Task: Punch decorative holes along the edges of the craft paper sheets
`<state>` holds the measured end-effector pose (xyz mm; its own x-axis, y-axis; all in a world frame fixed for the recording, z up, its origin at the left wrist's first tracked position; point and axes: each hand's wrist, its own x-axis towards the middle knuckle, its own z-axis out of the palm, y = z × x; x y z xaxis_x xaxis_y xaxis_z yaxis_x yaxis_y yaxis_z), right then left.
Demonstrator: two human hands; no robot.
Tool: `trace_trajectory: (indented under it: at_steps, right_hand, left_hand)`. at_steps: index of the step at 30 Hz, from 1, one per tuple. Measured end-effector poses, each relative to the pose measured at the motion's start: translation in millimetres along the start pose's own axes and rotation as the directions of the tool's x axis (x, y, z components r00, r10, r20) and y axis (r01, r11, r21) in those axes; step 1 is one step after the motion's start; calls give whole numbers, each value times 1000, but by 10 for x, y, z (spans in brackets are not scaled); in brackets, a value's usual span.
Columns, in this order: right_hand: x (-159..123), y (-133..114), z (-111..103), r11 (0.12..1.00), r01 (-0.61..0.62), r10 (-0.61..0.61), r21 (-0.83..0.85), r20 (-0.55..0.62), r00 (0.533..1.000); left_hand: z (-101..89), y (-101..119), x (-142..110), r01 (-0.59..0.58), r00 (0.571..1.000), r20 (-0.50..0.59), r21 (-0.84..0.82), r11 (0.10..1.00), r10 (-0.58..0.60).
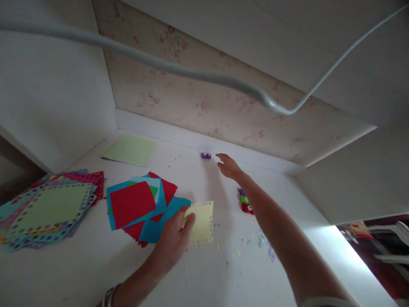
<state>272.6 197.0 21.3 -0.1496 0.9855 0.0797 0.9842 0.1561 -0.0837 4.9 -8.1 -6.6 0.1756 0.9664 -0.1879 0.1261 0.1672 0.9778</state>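
Observation:
My left hand (177, 234) pinches a pale yellow sheet of paper (203, 221) at its left side, thumb on top. Small punched holes run along several of the sheet's edges. My right hand (229, 166) reaches toward the back of the white table, fingers partly stretched, holding nothing. Just left of its fingertips, and apart from them, sits a small purple block with googly eyes (206, 156). Under my right forearm lie similar small blocks in purple, green and red (245, 201), partly hidden by the arm.
Red, blue and green paper sheets (132, 204) lie left of my left hand. Farther left is a pile of papers with punched borders (53, 207). A pale green stack (129, 150) lies at the back left. Paper bits (260, 241) are scattered at right. A pale cable (191, 72) crosses above.

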Motion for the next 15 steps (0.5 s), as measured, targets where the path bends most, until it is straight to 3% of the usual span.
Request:
trace_trajectory:
  at_steps: [4,7,11,15]
  right_hand:
    - [408,-268,161,998,20,-20,52,7,1000]
    - [436,-263,140,997,6,-10,74,42,999]
    - [157,-175,44,993,-27,19,118,71,997]
    - [-435,-212,-30,972,-74,64,221,53,997]
  left_hand:
    - [-47,-4,54,110,993,50,-72,991,-107]
    - [-85,13,84,100,992,88,-84,991,-92]
    - [-95,50,72,67,990,126,-41,997,-62]
    - [-98,97,53,33,994,100,8,999,-33]
